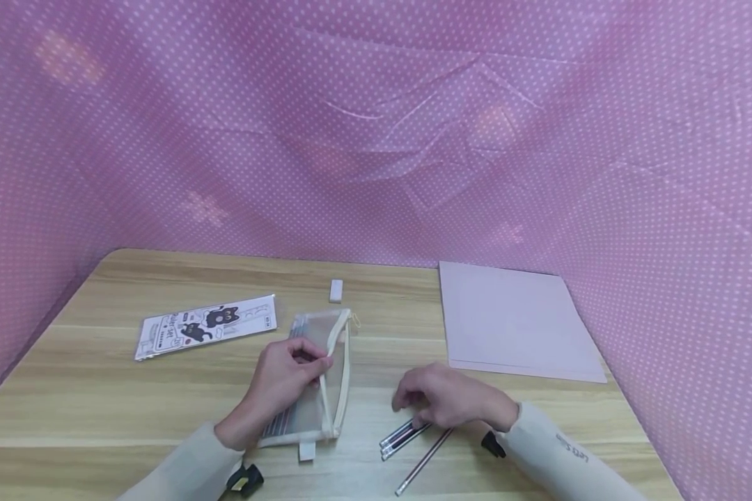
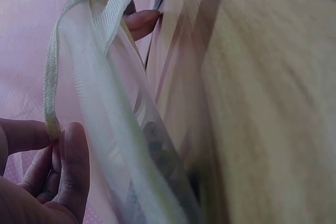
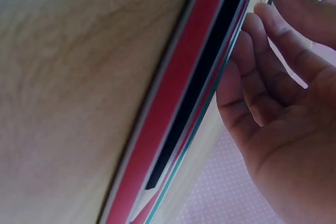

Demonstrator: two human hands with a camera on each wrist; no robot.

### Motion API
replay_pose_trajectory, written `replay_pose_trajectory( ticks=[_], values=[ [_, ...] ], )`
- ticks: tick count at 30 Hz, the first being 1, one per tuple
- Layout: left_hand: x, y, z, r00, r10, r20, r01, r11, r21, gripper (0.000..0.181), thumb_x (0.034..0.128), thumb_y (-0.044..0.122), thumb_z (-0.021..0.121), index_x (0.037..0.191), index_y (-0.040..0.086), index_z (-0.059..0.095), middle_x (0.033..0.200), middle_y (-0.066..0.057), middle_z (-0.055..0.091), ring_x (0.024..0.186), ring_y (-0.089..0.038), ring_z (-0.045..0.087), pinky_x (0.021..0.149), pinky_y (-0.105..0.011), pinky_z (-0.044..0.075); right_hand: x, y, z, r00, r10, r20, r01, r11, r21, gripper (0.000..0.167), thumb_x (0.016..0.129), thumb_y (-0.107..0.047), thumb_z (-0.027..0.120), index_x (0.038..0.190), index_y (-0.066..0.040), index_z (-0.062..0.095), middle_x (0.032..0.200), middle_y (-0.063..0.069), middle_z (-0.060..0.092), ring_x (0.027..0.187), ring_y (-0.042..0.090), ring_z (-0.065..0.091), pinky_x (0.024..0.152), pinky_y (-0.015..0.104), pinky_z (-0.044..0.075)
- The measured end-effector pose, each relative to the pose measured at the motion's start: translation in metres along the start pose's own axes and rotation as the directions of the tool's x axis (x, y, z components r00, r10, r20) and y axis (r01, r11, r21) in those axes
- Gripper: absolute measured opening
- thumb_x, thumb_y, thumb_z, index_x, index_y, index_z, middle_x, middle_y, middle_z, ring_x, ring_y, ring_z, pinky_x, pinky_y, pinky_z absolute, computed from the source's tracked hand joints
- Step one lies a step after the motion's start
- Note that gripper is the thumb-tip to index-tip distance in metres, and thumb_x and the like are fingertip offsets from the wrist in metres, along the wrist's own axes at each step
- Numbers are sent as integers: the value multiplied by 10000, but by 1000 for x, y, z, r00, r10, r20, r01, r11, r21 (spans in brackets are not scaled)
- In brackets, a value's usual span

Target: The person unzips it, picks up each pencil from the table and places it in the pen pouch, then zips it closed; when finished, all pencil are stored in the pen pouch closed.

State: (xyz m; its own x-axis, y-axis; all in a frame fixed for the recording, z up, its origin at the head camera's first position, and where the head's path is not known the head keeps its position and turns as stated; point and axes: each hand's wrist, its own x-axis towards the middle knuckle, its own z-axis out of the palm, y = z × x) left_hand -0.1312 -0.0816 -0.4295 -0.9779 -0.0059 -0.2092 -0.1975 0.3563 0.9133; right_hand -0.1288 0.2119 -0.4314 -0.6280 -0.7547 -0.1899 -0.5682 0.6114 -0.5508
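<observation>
A see-through mesh pouch [image 1: 309, 403] with a cream zip edge lies on the table, several pencils showing inside. My left hand [image 1: 282, 376] pinches its zip edge between thumb and finger; in the left wrist view the left hand [image 2: 52, 177] grips the edge [image 2: 51, 93] the same way. The right hand [image 1: 448, 396] is over a few loose pencils [image 1: 404, 438], fingers loosely bent. In the right wrist view striped pencils [image 3: 173, 103] run beside the fingers of the right hand [image 3: 283, 87], which hold nothing visible; contact is unclear.
A ruler set packet [image 1: 207, 325] with black cats lies at the left. Behind the pouch is a white eraser [image 1: 335, 291]. White paper sheets [image 1: 520, 323] lie at the back right. A single pencil [image 1: 423, 462] lies near the front. Pink dotted cloth [image 1: 376, 139] surrounds the table.
</observation>
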Motion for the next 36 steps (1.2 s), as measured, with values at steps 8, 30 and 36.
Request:
replay_pose_trajectory(
  ticks=[8, 30, 36],
  values=[
    [-1, 0, -1, 1000, -4, 0, 4, 1000, -4, 124, 847, 161, 801, 921, 89, 732, 852, -48, 727, 637, -138, 664, 580, -254, 570, -1, 0, 4, 999, -15, 52, 17, 999, -36, 334, 774, -66, 827, 1036, -240, 714, 974, -143, 675, 854, -26, 585, 792, 136, 520],
    [-1, 2, 0, 1000, 6, -10, -6, 1000, 0, 116, 844, 146, 799, 914, 85, 730, 875, -54, 728, 634, -127, 666, 582, -250, 577, 4, 0, 5, 992, -119, 47, 121, 992, -43, 315, 759, 54, 770, 924, -211, 722, 897, -117, 685, 792, -46, 558, 735, 98, 507],
    [-2, 3, 0, 1000, -2, -8, 2, 1000, 6, 121, 845, 153, 800, 919, 88, 728, 872, -51, 728, 636, -130, 665, 586, -252, 573, 3, 3, 2, 987, -157, 26, 158, 987, -27, 276, 789, 33, 765, 957, -185, 754, 937, -88, 733, 800, -54, 589, 733, 95, 523]
  ],
)
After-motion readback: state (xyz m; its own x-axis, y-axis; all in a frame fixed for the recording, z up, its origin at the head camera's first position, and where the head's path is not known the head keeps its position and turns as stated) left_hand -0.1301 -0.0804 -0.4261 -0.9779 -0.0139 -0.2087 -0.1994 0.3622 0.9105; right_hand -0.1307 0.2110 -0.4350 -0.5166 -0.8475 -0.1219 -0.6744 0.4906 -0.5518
